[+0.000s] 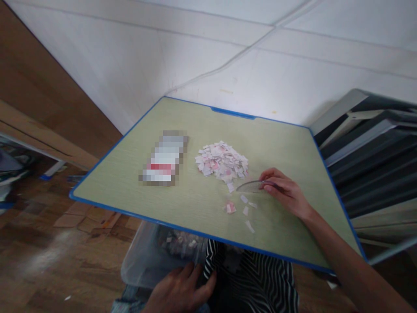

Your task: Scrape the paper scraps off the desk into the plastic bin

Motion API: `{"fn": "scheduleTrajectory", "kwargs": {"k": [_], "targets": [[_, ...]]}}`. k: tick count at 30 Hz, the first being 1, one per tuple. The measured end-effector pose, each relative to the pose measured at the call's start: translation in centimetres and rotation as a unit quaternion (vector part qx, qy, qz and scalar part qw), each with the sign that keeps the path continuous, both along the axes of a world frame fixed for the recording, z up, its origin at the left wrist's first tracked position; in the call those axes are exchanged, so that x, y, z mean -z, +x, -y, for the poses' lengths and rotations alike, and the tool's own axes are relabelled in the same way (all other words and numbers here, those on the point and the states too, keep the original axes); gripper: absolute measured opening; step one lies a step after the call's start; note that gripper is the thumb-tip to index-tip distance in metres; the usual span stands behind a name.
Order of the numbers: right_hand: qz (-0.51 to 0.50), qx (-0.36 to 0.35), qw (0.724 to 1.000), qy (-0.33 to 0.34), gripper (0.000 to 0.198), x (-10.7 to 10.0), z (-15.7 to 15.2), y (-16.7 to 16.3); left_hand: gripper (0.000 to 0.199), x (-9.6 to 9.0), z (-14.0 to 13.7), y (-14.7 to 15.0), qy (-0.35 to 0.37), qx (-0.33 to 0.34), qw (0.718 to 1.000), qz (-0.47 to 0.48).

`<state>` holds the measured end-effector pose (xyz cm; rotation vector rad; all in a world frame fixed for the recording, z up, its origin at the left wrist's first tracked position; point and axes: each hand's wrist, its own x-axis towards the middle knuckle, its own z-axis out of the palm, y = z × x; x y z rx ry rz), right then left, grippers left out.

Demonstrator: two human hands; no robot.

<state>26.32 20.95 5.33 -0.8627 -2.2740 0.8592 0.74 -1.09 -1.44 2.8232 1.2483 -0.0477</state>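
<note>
My right hand [282,189] is closed on a clear, half-round protractor [251,186], held over the green table top just right of a heap of small paper pieces [221,160]. Many pieces are white, some printed pink. In front of the protractor lie several loose slips [245,211] and a pinkish piece [230,207]. Below the table's front edge, my left hand [182,287] rests by my lap with its thumb apart from the fingers. It is beside a striped black-and-white cloth [269,276], and I see nothing held in it.
The folding table [130,148] has a blue rim and stands against a white wall. A blurred-out flat item [166,158] lies on its left half. Under the front edge sits a clear plastic bin [140,256] containing small scraps. Dark folded frames [368,143] lean at the right.
</note>
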Motion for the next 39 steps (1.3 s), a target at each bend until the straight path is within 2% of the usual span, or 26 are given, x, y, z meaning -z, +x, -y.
{"fn": "scheduleTrajectory", "kwargs": {"k": [6, 10, 16, 21, 25, 30, 35, 39], "targets": [[0.003, 0.033, 0.999, 0.03, 0.017, 0.3, 0.2, -0.2, 0.046, 0.4, 0.0, 0.0, -0.01, -0.001, 1.0, -0.01], [0.015, 0.011, 0.999, 0.034, 0.017, 0.3, 0.3, -0.4, 0.044, 0.7, 0.1, 0.0, -0.016, 0.002, 1.0, -0.005], [-0.006, -0.002, 1.0, 0.025, 0.018, -0.1, 0.2, -0.5, 0.049, 0.4, 0.0, 0.1, -0.019, 0.01, 1.0, -0.009], [-0.006, -0.02, 1.0, 0.001, 0.018, -0.3, 0.3, -0.2, 0.045, 0.4, 0.2, 0.1, -0.025, -0.013, 1.0, -0.005], [-0.021, -0.004, 1.0, -0.013, 0.024, -0.6, 0.3, 0.1, 0.047, 0.2, 0.1, 0.1, -0.034, -0.003, 0.999, -0.004], [-0.03, 0.015, 0.999, -0.004, 0.024, -0.5, 0.1, 0.1, 0.051, -0.1, -0.1, 0.1, -0.065, 0.0, 0.998, -0.02], [-0.015, 0.029, 0.999, 0.028, 0.018, -0.1, 0.1, -0.2, 0.051, 0.1, 0.0, 0.1, -0.055, 0.007, 0.998, -0.023], [-0.018, 0.005, 0.999, 0.034, 0.016, 0.0, 0.1, -0.1, 0.048, -0.1, -0.1, 0.1, -0.054, 0.004, 0.998, -0.021]]}}
